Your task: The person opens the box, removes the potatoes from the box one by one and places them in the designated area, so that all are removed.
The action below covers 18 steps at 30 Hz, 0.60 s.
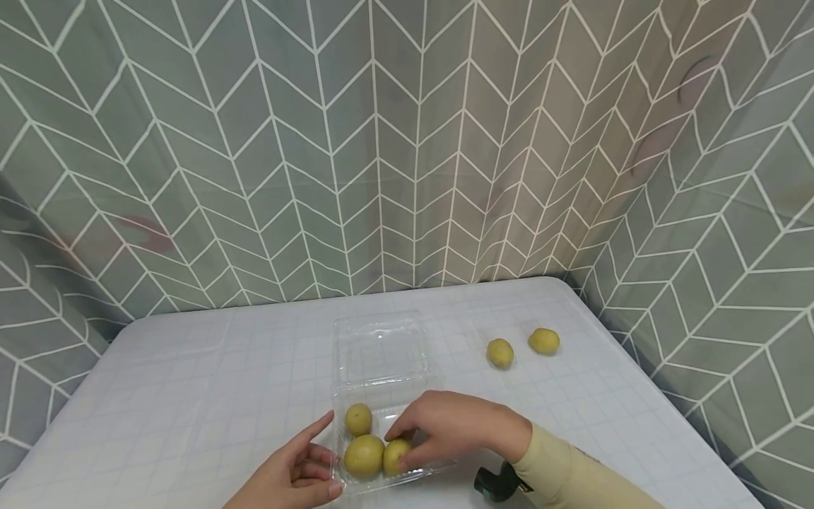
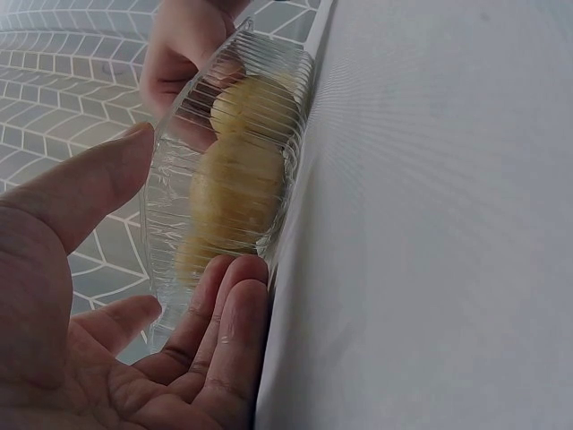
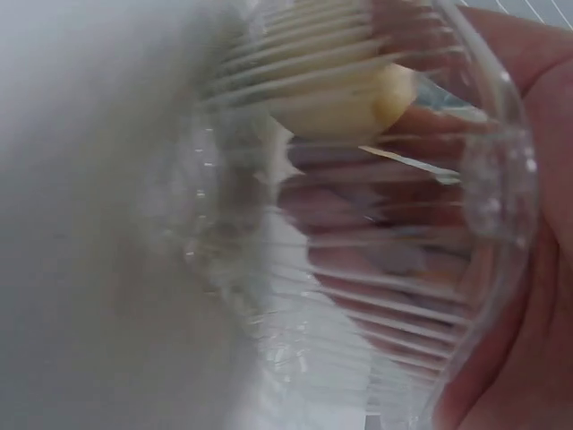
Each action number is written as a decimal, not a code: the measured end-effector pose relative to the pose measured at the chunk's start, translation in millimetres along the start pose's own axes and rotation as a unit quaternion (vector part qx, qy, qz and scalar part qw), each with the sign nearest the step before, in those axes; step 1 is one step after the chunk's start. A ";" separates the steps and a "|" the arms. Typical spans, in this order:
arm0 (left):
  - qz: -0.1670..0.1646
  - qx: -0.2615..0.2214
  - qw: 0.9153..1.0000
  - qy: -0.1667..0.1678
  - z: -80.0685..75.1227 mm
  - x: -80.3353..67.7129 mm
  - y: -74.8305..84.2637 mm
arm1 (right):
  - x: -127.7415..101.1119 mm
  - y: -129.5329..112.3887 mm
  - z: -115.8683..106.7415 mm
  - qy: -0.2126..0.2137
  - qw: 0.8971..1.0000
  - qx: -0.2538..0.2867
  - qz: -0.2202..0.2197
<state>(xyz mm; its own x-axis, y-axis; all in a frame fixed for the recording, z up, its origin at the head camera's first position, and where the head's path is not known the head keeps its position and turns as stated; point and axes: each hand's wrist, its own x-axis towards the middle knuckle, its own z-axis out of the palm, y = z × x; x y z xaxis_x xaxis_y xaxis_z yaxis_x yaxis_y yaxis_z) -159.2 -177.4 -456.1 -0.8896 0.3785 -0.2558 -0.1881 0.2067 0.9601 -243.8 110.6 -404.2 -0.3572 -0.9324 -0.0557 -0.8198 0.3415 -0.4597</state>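
While the left hand (image 1: 299,475) rests with loose, spread fingers against the left side of the clear box (image 1: 439,463), the right hand (image 1: 448,426) is curled around a small yellow fruit (image 1: 396,456) inside the box, fingers pinching it. It looks like the filling step, with three fruits in the box now: one at the back (image 1: 358,418), a big one in front (image 1: 364,456), and the held one just right of it. Two more fruits (image 1: 499,353) (image 1: 543,341) lie on the table (image 1: 191,396), well to the right of the box and behind it. The next move likely calls for letting go and reaching for those. The box lies long from front to back, with its open lid (image 1: 379,348) pointing away from the person
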 end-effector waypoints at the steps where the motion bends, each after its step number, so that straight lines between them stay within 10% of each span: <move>1: 0.000 0.001 1.000 0.001 -0.2 -0.1 0.1 | 1.1 0.0 -0.8 -0.006 1.000 0.001 0.001; 18: 0.006 0.000 1.000 -0.002 -0.2 0.0 0.0 | 6.1 -3.7 -0.3 0.020 1.000 0.003 0.012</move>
<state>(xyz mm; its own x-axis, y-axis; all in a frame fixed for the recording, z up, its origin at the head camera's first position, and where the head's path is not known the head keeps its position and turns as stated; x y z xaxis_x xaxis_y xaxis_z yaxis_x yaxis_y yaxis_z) -159.3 -177.5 -456.1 -0.8897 0.3850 -0.2455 -0.1777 0.2032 0.9629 -243.1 103.7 -402.6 -0.3939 -0.9186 -0.0319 -0.8084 0.3627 -0.4637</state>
